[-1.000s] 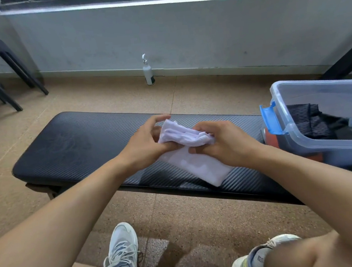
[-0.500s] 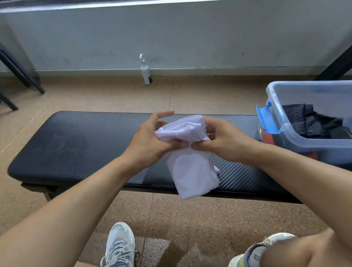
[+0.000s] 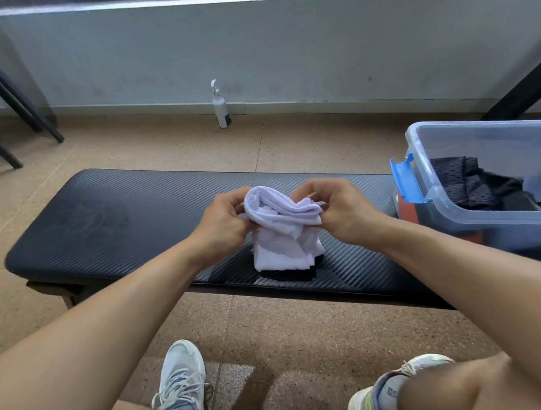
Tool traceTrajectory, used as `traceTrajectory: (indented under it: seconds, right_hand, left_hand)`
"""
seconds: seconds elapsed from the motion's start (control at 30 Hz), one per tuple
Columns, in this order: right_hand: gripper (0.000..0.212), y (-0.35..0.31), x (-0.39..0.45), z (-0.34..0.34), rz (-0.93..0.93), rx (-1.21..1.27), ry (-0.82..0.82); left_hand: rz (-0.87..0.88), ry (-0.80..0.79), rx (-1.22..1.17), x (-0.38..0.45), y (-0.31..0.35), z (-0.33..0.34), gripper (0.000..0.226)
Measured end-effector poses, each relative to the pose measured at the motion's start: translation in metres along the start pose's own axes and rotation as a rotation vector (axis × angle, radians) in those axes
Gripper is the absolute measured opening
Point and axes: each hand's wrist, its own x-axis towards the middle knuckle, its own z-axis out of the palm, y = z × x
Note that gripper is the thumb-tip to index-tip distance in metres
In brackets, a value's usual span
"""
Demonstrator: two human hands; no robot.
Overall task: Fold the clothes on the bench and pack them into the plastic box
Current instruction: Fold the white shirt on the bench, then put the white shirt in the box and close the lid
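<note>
grip: left hand (image 3: pixel 221 224) and right hand (image 3: pixel 342 209) pinch bunched white garment (image 3: pixel 281 230) | above bench (image 3: pixel 116 226)

A single head-worn view looks forward and down, close over the bench (image 3: pixel 106 227) at 12 o'clock, with the plastic box (image 3: pixel 482 217) at 2 o'clock.

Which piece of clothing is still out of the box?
The white cloth garment, gripped by both hands above the black padded bench; the dark mesh garment already lies inside the clear plastic box.
</note>
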Motion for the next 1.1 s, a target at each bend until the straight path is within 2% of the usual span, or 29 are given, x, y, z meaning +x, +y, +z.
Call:
traceTrajectory:
  seconds: [0.1,0.23,0.37,0.4,0.43,0.47,0.53,0.6,0.63,0.67,0.73,0.8,1.0,1.1]
  right_hand:
    - [0.046,0.0,-0.001,-0.001,-0.051,-0.136,-0.023]
    - [0.05,-0.008,-0.009,-0.003,-0.103,-0.482,-0.224]
    - [0.037,-0.016,-0.011,-0.009,0.012,-0.415,-0.38]
    - [0.025,-0.015,-0.012,-0.009,0.041,-0.402,-0.356]
    - [0.012,-0.013,-0.013,-0.009,0.053,-0.42,-0.314]
    - [0.022,-0.009,-0.013,-0.008,0.067,-0.474,-0.272]
    - [0.058,-0.003,-0.013,-0.004,0.12,-0.507,-0.263]
    - [0.08,-0.003,-0.013,0.001,0.147,-0.473,-0.286]
    - [0.084,-0.003,-0.013,0.002,0.142,-0.473,-0.288]
    - [0.078,-0.003,-0.012,0.002,0.136,-0.489,-0.285]
    - [0.055,-0.01,-0.013,0.003,0.125,-0.495,-0.267]
    - [0.047,-0.017,-0.015,0.003,0.112,-0.449,-0.23]
    - [0.067,-0.048,-0.034,-0.014,-0.128,-0.275,0.018]
    - [0.067,-0.056,-0.043,-0.028,-0.229,-0.162,0.198]
  left_hand:
    - [-0.04,-0.066,0.071,0.001,-0.001,-0.007,0.021]
    - [-0.108,-0.211,0.237,-0.001,-0.002,-0.012,0.038]
    - [-0.106,-0.223,0.307,-0.007,0.006,-0.006,0.011]
    - [-0.097,-0.214,0.347,-0.008,0.008,-0.005,0.008]
    - [-0.094,-0.211,0.38,-0.008,0.008,-0.004,0.018]
    - [-0.098,-0.22,0.398,-0.009,0.008,-0.003,0.031]
    - [-0.088,-0.254,0.451,-0.009,0.009,-0.002,0.056]
    - [-0.072,-0.279,0.533,-0.01,0.01,-0.002,0.067]
    - [-0.07,-0.282,0.57,-0.01,0.01,-0.002,0.068]
    - [-0.066,-0.278,0.603,-0.011,0.01,-0.001,0.067]
    - [-0.05,-0.263,0.632,-0.013,0.01,0.001,0.062]
    - [-0.029,-0.251,0.629,-0.016,0.011,0.001,0.056]
    - [0.093,-0.207,0.493,-0.022,0.031,0.015,0.044]
    - [0.136,-0.151,0.321,-0.024,0.047,0.029,0.046]
